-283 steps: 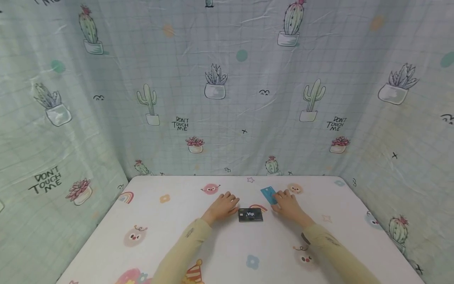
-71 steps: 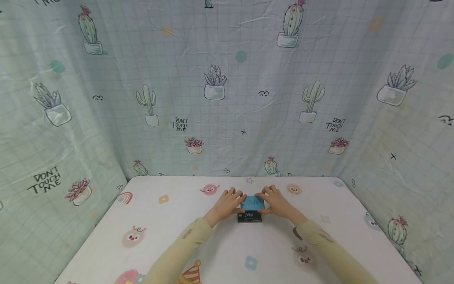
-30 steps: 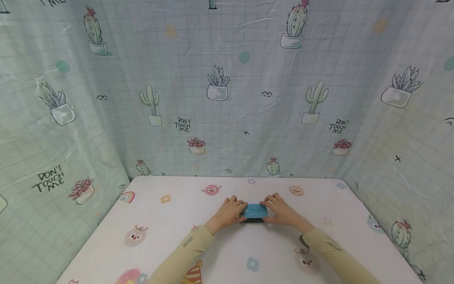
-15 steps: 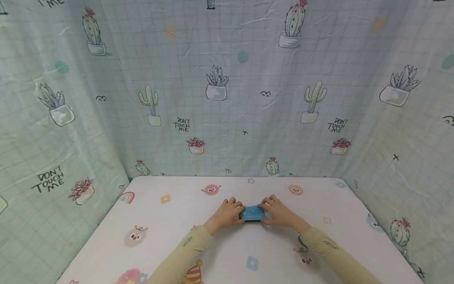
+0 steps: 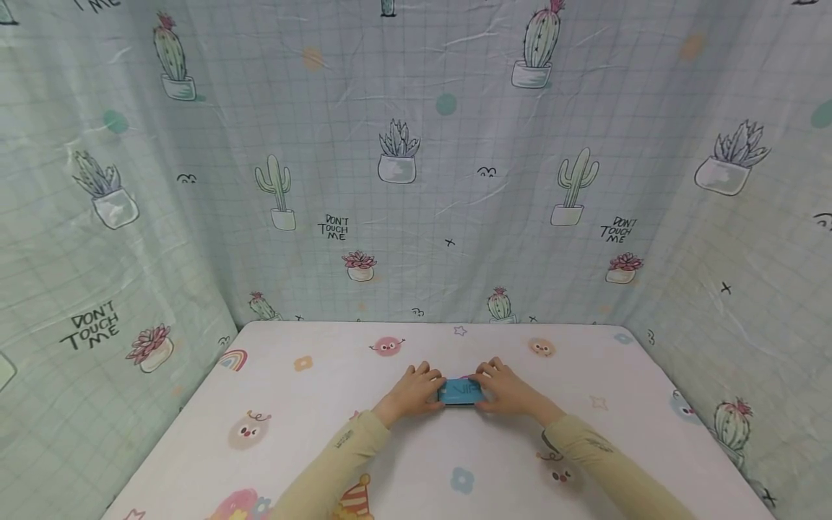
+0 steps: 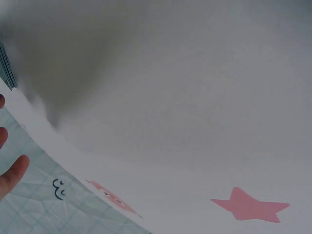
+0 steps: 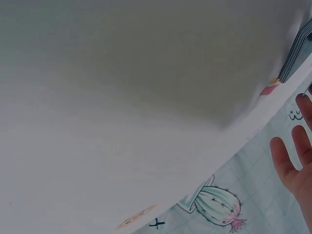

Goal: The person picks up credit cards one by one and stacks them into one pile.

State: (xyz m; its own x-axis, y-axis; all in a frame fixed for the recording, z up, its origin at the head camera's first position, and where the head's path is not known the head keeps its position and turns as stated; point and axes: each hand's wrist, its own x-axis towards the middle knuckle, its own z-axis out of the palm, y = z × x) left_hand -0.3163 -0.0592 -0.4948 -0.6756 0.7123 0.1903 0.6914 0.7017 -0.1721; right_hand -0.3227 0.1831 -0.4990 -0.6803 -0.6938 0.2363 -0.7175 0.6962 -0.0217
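A light-blue card marked VIP (image 5: 461, 391) lies level at the middle of the table, over a darker card whose thin black edge shows along its front. My left hand (image 5: 416, 391) pinches the blue card's left end, thumb at the front corner and index finger at the back. At the right end my right hand (image 5: 505, 388) grips it the same way. Both wrist views catch a layered stack of cards, its edge (image 6: 7, 68) at the left wrist camera's border and its corner (image 7: 294, 56) at the right one's. Other fingers (image 7: 282, 156) are spread away from the stack.
The white table (image 5: 403, 462) carries printed flowers, faces and a rainbow. A patterned curtain (image 5: 416, 274) stands right behind its far edge and along both sides.
The blue card was right of the black Vip card, under my right hand alone. Both hands then took its ends, and it has come forward and down until it covers the black card.
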